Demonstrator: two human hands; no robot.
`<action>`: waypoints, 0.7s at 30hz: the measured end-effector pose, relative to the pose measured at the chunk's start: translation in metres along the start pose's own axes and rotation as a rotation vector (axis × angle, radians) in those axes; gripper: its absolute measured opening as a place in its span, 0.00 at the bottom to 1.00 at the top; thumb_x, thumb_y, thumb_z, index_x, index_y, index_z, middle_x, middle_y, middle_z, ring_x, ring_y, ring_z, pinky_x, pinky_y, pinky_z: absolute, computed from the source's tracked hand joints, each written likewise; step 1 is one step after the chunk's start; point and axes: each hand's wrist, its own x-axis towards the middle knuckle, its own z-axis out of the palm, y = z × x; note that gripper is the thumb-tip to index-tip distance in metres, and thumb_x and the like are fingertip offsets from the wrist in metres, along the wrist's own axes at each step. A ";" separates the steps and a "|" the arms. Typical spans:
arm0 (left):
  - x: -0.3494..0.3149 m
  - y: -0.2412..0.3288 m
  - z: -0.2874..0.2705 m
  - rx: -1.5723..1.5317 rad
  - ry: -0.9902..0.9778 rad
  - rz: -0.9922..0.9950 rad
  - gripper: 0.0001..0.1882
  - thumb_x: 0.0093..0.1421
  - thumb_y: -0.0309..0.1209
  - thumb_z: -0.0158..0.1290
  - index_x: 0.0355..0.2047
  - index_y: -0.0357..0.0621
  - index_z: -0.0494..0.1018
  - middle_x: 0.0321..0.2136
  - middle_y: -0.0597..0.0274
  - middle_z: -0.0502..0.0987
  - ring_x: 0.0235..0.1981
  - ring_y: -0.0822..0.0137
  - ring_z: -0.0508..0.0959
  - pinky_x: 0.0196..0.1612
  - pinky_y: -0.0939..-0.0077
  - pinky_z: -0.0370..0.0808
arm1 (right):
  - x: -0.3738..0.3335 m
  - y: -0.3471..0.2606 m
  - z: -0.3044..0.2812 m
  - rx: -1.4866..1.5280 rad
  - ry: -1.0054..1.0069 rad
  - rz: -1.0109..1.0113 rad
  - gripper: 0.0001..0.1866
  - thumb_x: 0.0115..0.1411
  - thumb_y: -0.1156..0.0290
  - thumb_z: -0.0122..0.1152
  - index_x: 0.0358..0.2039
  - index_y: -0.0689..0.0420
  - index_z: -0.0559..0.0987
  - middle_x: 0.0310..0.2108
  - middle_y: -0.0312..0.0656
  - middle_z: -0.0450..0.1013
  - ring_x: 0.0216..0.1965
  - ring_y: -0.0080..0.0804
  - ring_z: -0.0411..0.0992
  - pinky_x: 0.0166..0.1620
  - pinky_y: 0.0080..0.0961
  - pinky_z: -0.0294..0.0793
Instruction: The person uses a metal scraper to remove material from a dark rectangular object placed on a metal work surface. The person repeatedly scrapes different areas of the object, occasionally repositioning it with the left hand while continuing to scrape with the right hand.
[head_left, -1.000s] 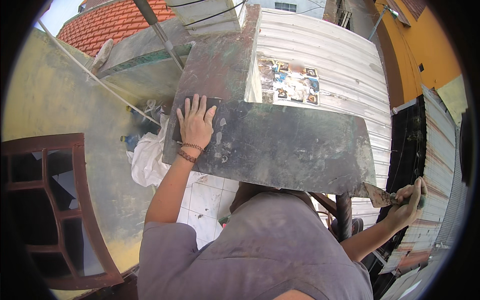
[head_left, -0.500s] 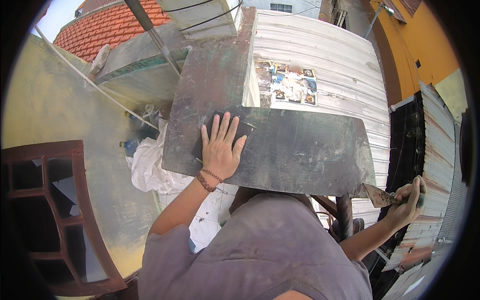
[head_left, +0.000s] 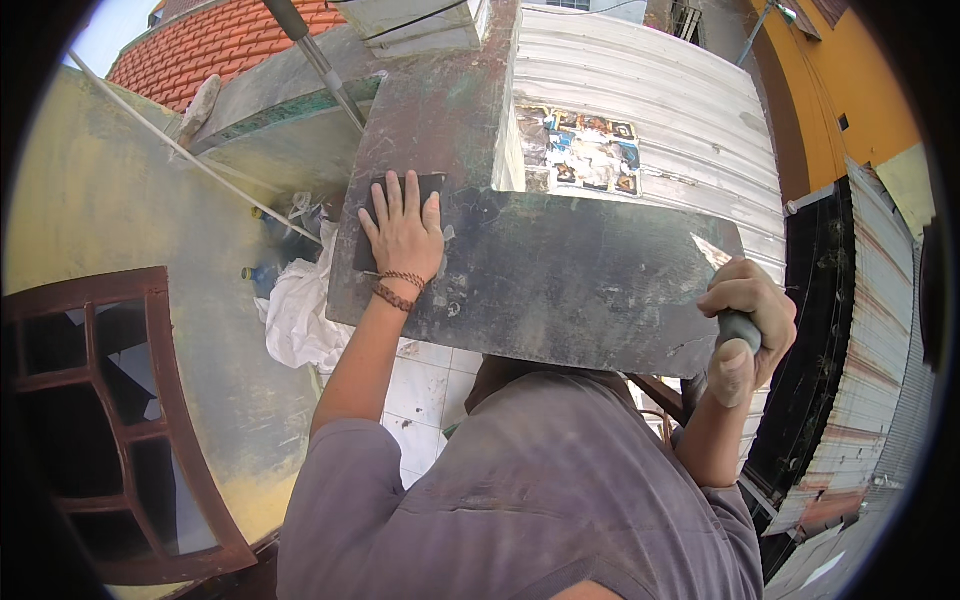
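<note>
Plainly, a dark square sheet point(head_left: 366, 254), sandpaper by its look, lies flat on the L-shaped ledge point(head_left: 570, 280), near the ledge's left edge, at the bend where its two arms meet. The worker's left hand point(head_left: 407, 235) is open on it, palm down, fingers slightly spread; corners of the sheet show around the fingers. Brown braided bracelets point(head_left: 393, 296) circle that wrist.

Right hand point(head_left: 755, 310): closed around the grey handle of a pointed trowel point(head_left: 712, 252), above the ledge's right end. Blade points away from the worker, its tip catching light; I cannot tell whether it touches the surface. Ledge top is dark grey-green, reddish on the far arm, scuffed, with pale spots close to the left hand.

Worker in a grey shirt point(head_left: 520, 480), body against the near edge. Below, white floor tiles point(head_left: 415, 400) with dark specks. Left of the ledge, a crumpled white sack point(head_left: 300, 325), then a yellowish wall point(head_left: 120, 180) and a brown window frame point(head_left: 165, 400).

Beyond the ledge, pale corrugated roofing point(head_left: 660, 120) bearing a peeling, coloured panel point(head_left: 595, 165). Farther out, orange roof tiles point(head_left: 210, 50) upper left, an orange building point(head_left: 850, 70) upper right.
</note>
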 end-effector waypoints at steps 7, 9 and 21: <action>-0.012 0.022 -0.009 -0.056 -0.064 0.055 0.33 0.75 0.53 0.32 0.74 0.49 0.56 0.75 0.47 0.52 0.75 0.45 0.49 0.73 0.34 0.42 | -0.048 0.024 0.077 -0.138 -0.595 -0.293 0.21 0.46 0.54 0.74 0.18 0.52 0.71 0.20 0.35 0.63 0.24 0.32 0.64 0.29 0.30 0.61; 0.022 -0.002 0.001 -0.024 -0.017 -0.126 0.33 0.75 0.52 0.33 0.74 0.49 0.56 0.74 0.46 0.52 0.75 0.44 0.49 0.73 0.34 0.41 | -0.061 0.033 0.082 -0.185 -0.648 -0.310 0.21 0.47 0.54 0.73 0.18 0.52 0.71 0.22 0.35 0.63 0.26 0.32 0.64 0.31 0.31 0.61; -0.031 0.049 -0.003 -0.055 -0.026 0.145 0.32 0.75 0.50 0.34 0.74 0.50 0.54 0.75 0.45 0.51 0.75 0.42 0.49 0.72 0.32 0.41 | -0.069 0.046 0.091 -0.220 -0.723 -0.217 0.25 0.50 0.44 0.73 0.25 0.53 0.77 0.30 0.36 0.69 0.35 0.35 0.68 0.42 0.34 0.65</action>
